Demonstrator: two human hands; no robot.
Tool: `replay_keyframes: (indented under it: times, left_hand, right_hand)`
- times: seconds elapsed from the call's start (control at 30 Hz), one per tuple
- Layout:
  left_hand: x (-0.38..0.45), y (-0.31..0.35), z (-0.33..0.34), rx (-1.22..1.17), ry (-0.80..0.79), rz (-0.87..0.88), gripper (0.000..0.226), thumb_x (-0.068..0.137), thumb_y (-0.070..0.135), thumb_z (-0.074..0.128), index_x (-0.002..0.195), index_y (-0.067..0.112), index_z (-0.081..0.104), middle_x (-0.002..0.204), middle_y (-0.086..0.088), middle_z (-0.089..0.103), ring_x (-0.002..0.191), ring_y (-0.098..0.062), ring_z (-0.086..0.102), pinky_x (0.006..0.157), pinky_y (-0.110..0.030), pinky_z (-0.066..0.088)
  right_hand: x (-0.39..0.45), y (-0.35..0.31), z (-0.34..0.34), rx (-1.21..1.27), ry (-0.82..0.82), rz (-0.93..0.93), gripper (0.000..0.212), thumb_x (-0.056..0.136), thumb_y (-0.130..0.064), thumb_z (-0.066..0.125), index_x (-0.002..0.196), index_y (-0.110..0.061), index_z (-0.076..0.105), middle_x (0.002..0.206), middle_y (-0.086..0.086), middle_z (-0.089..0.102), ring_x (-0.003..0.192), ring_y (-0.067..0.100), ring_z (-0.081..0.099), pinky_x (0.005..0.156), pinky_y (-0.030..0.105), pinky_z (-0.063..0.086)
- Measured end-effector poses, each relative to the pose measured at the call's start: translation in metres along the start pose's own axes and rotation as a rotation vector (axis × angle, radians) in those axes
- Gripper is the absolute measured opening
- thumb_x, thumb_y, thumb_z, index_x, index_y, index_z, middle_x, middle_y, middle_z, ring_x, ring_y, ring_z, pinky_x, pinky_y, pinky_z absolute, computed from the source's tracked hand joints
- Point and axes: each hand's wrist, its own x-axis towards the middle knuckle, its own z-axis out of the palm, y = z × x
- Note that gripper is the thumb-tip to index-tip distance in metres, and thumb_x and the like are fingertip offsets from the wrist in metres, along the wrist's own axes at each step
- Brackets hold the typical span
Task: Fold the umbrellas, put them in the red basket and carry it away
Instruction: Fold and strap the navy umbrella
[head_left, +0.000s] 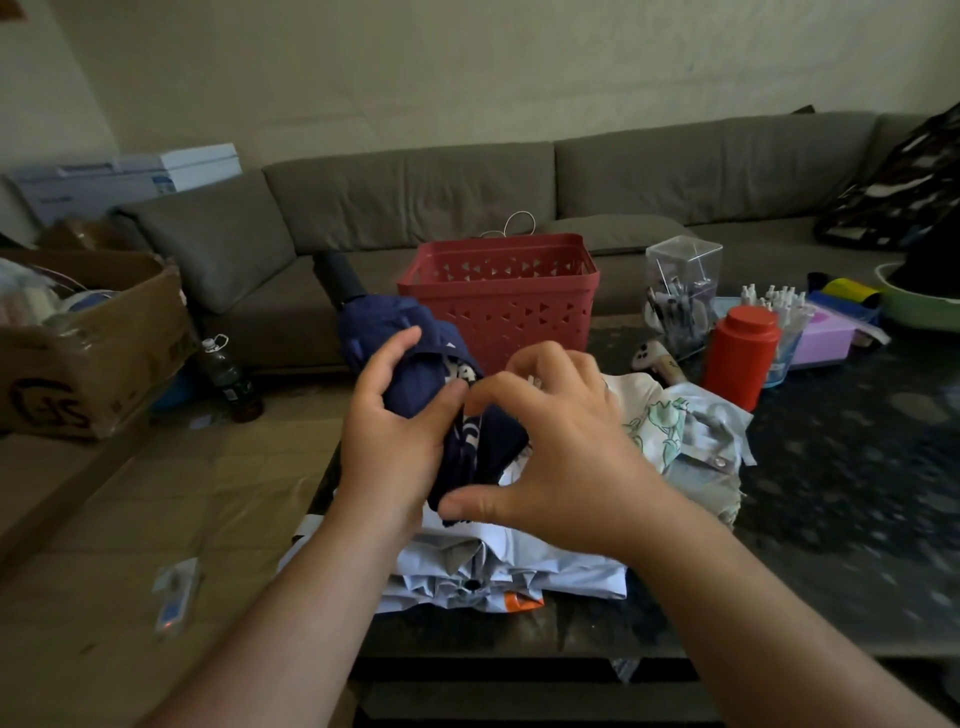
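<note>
The left hand (395, 436) grips the navy umbrella (415, 353) around its gathered canopy, probably to keep the cloth bunched while the right hand (561, 447), fingers curled, pinches something small at the cloth near its fingertips, likely the strap, though that is too small to tell. The umbrella is held just above the worktop (841, 467), handle pointing away toward the sofa (415, 192). Under the hands lie more umbrellas, a pale one (498, 566) and a floral one (675, 431), seemingly still unfolded. The red basket (498, 296) stands just behind, near enough for a short drop; nothing shows inside it from here. A clear box (683, 291) to its right holds pens.
</note>
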Motion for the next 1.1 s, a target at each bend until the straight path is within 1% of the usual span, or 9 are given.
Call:
replay_keyframes:
  times: [0.1, 0.17, 0.37, 0.6, 0.7, 0.8, 0.87, 1.0, 1.1]
  left_hand:
    - [0.000, -0.002, -0.002, -0.014, -0.002, 0.001, 0.057, 0.086, 0.014, 0.086, 0.116, 0.058, 0.068, 0.134, 0.004, 0.070, 0.120, -0.017, 0.071, 0.100, -0.049, 0.060]
    - [-0.001, -0.002, -0.001, -0.001, 0.015, 0.019, 0.056, 0.088, 0.015, 0.085, 0.117, 0.059, 0.067, 0.135, 0.006, 0.069, 0.121, -0.015, 0.070, 0.100, -0.048, 0.060]
    - [-0.009, 0.000, 0.003, -0.098, 0.117, 0.017, 0.050, 0.092, 0.019, 0.081, 0.123, 0.055, 0.065, 0.138, 0.009, 0.066, 0.119, -0.007, 0.069, 0.098, -0.039, 0.061]
    - [-0.011, 0.005, 0.010, -0.193, 0.156, -0.021, 0.055, 0.091, 0.011, 0.081, 0.132, 0.042, 0.063, 0.133, 0.006, 0.069, 0.111, -0.006, 0.073, 0.086, -0.026, 0.061]
    - [-0.008, 0.006, 0.010, -0.253, 0.189, -0.055, 0.059, 0.090, 0.005, 0.080, 0.135, 0.037, 0.062, 0.128, 0.001, 0.073, 0.109, -0.012, 0.076, 0.087, -0.033, 0.063]
    - [-0.006, 0.007, 0.009, -0.293, 0.183, -0.073, 0.059, 0.090, -0.001, 0.078, 0.132, 0.037, 0.063, 0.127, -0.003, 0.073, 0.107, -0.015, 0.076, 0.082, -0.032, 0.064]
    - [-0.007, 0.008, 0.008, -0.271, 0.147, -0.060, 0.060, 0.089, -0.002, 0.078, 0.132, 0.037, 0.064, 0.131, -0.002, 0.071, 0.108, -0.015, 0.076, 0.079, -0.028, 0.062]
    - [-0.012, 0.008, 0.006, -0.184, 0.064, 0.005, 0.061, 0.088, -0.003, 0.080, 0.128, 0.040, 0.065, 0.137, 0.002, 0.067, 0.115, -0.012, 0.073, 0.086, -0.030, 0.062]
    - [-0.014, 0.010, 0.006, -0.168, 0.007, 0.035, 0.060, 0.088, -0.004, 0.079, 0.127, 0.039, 0.065, 0.131, 0.005, 0.071, 0.113, -0.014, 0.074, 0.086, -0.030, 0.062]
  right_hand:
    - [-0.003, -0.003, 0.011, -0.037, 0.126, 0.013, 0.042, 0.071, -0.064, 0.061, 0.108, -0.042, 0.062, 0.115, -0.011, 0.045, 0.113, 0.022, 0.040, 0.091, 0.048, 0.045]
    - [-0.005, -0.004, 0.017, 0.008, 0.148, 0.112, 0.037, 0.072, -0.057, 0.054, 0.104, -0.041, 0.059, 0.111, -0.014, 0.045, 0.111, 0.018, 0.039, 0.090, 0.046, 0.043]
    - [-0.011, -0.011, 0.026, 0.149, 0.115, 0.283, 0.036, 0.064, -0.057, 0.045, 0.096, -0.040, 0.044, 0.111, -0.015, 0.038, 0.110, 0.016, 0.035, 0.093, 0.041, 0.037]
    - [-0.014, -0.011, 0.034, 0.326, 0.229, 0.327, 0.011, 0.077, -0.050, 0.050, 0.080, -0.040, 0.053, 0.108, -0.018, 0.045, 0.112, 0.019, 0.042, 0.097, 0.044, 0.043]
    - [-0.011, -0.013, 0.035, 0.593, 0.215, 0.494, 0.012, 0.080, -0.034, 0.064, 0.069, -0.038, 0.061, 0.100, -0.018, 0.052, 0.105, 0.015, 0.054, 0.092, 0.034, 0.044]
    - [-0.010, -0.016, 0.030, 1.042, 0.054, 0.648, 0.035, 0.090, -0.008, 0.070, 0.060, -0.024, 0.058, 0.076, -0.004, 0.059, 0.071, 0.009, 0.057, 0.073, 0.026, 0.043]
    - [-0.012, -0.015, 0.021, 1.142, -0.028, 0.699, 0.029, 0.088, -0.004, 0.068, 0.065, -0.019, 0.058, 0.072, -0.001, 0.060, 0.063, 0.002, 0.058, 0.068, 0.025, 0.040]
    - [-0.009, -0.006, 0.007, 1.001, 0.214, 0.622, 0.012, 0.069, -0.022, 0.062, 0.060, -0.021, 0.054, 0.074, -0.002, 0.051, 0.061, 0.010, 0.047, 0.063, 0.026, 0.035]
    - [-0.005, -0.002, 0.007, 0.727, 0.283, 0.502, 0.009, 0.083, -0.029, 0.076, 0.075, -0.032, 0.072, 0.104, -0.007, 0.056, 0.097, 0.004, 0.059, 0.084, 0.023, 0.044]
